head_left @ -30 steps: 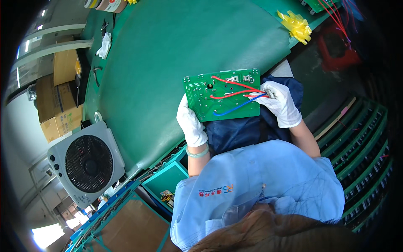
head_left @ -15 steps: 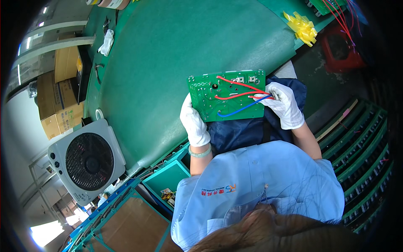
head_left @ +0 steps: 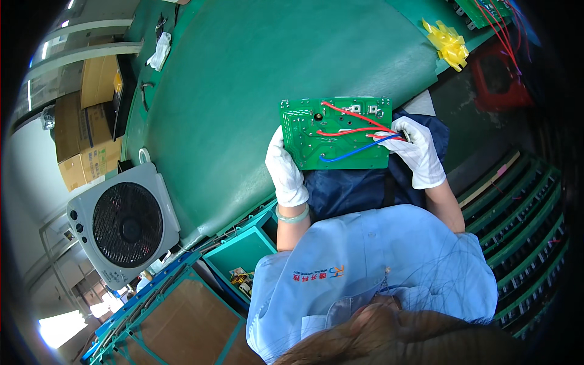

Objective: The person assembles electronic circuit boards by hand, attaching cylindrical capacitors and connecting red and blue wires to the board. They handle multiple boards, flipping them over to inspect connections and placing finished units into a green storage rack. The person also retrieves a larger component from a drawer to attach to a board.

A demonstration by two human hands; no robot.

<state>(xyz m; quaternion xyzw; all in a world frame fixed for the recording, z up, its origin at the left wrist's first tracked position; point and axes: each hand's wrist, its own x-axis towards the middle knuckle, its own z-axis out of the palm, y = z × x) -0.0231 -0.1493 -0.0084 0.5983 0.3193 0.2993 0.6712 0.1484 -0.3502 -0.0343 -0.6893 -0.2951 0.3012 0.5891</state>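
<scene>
A green circuit board (head_left: 304, 146) is held up in front of me, its soldered face toward the view. My left hand (head_left: 284, 169), in a white glove, grips the board's left edge, with some fingers hidden behind it. Red wires (head_left: 350, 131) and a blue wire (head_left: 353, 152) run from the board's face to its right side. There my right hand (head_left: 417, 149), also gloved in white, closes round the gathered wires beside the board's right edge. The wire ends are partly hidden by the glove.
The green-topped table (head_left: 243, 73) stretches ahead. A grey box fan (head_left: 129, 225) stands at left, near cardboard boxes (head_left: 88, 143). Yellow strips (head_left: 447, 44) lie at the far right edge, near another wired board (head_left: 485, 11). A slotted green rack (head_left: 523, 225) stands at right.
The board and both hands have shifted slightly right and up in the picture, and the board has tilted a little. Both hands keep their hold.
</scene>
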